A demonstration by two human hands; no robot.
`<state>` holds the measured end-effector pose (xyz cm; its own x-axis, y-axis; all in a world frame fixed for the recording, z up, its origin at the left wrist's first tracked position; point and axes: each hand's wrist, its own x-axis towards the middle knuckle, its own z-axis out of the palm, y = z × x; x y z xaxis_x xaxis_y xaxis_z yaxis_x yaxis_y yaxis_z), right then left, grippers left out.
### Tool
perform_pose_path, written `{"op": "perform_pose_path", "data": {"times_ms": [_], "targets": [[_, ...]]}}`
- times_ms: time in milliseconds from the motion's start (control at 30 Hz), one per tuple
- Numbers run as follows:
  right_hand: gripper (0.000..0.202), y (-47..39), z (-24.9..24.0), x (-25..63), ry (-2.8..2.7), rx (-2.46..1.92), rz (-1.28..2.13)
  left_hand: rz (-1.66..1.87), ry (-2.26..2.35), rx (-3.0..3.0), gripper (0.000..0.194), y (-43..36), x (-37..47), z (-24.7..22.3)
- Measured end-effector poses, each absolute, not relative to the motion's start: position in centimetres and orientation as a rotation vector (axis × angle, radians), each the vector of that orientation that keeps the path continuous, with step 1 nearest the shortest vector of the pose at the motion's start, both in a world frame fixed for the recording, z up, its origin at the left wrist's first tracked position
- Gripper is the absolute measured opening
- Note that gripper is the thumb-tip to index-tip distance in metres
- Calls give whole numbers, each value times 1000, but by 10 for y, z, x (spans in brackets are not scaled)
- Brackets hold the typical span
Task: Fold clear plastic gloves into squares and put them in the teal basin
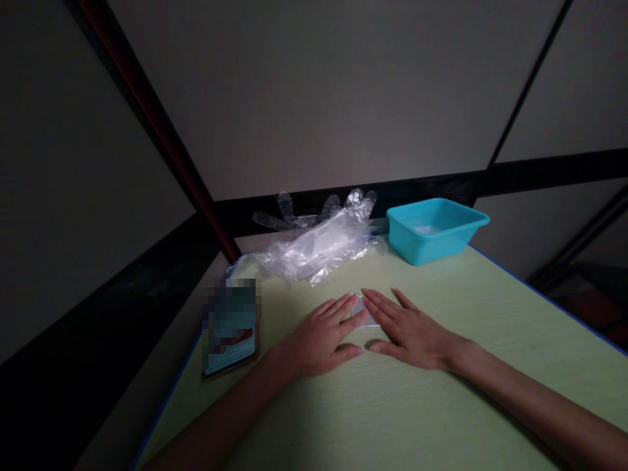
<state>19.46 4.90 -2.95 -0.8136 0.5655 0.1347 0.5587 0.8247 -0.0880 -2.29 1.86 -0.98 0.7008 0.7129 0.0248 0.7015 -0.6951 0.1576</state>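
Note:
A small folded piece of clear plastic [362, 313] lies on the pale green table, partly covered by my fingers. From the left, my left hand [326, 337] rests flat on it with its fingers stretched out. My right hand [409, 330] presses down from the other side, fingers straight and thumb apart. The fingertips of both hands nearly meet over the plastic. Beyond them, a heap of clear disposable plastic gloves [318, 245] lies at the back of the table, with some glove fingers sticking up against the wall.
A turquoise plastic basin [426, 245] stands at the back right, with something whitish inside. To the left, a phone [233, 353] with a partly blurred screen sits near the edge. The table [343, 425] has a blue edge and meets dark-trimmed panels behind.

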Motion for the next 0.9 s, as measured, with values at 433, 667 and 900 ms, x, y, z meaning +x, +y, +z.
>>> {"op": "perform_pose_path", "data": {"times_ms": [433, 667, 900], "targets": [[72, 49, -30, 195, -2865, -923, 79, 165, 1197, 2768, 70, 18, -25, -14], [73, 49, -32, 196, -2830, -893, 67, 132, 1209, 2777, 71, 19, -26, -17], [71, 50, -34, 196, -2823, -886, 46, 142, 1199, 2775, 70, 19, -25, -16]]}}
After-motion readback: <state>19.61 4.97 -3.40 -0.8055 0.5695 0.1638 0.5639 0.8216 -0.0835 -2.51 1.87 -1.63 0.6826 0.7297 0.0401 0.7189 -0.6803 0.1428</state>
